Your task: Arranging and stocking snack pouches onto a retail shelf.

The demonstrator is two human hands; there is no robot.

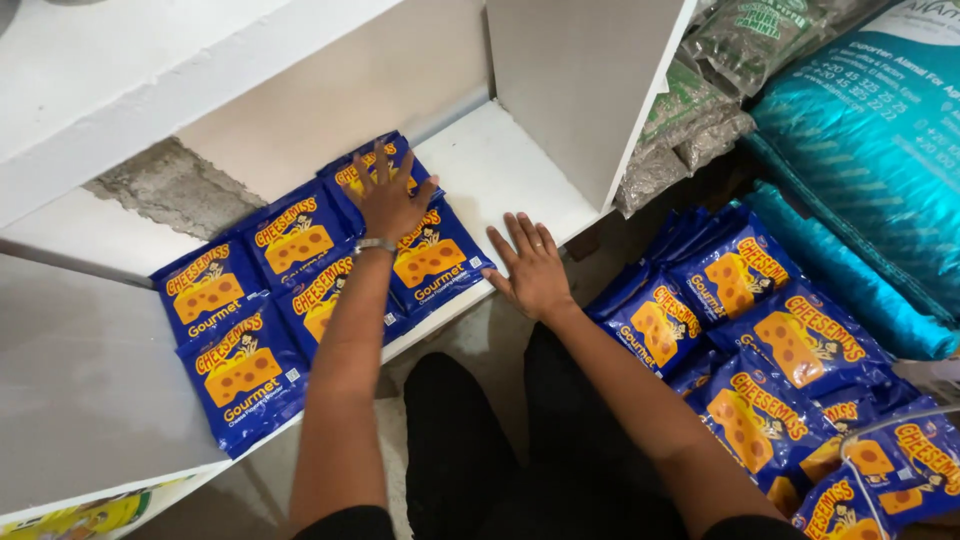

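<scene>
Several blue snack packets with a yellow cheese picture (245,340) lie flat in rows on a white shelf board (500,160). My left hand (388,195), a metal band at its wrist, presses flat with fingers spread on the far-right packet (432,262) of the rows. My right hand (530,265) rests open, palm down, at the shelf's front edge just right of the packets, holding nothing.
A heap of the same blue packets (780,350) lies on the floor at the right. Teal sacks (870,150) and clear bags of green-grey grains (700,110) are stacked beyond it. A white upright panel (590,80) closes the shelf on the right.
</scene>
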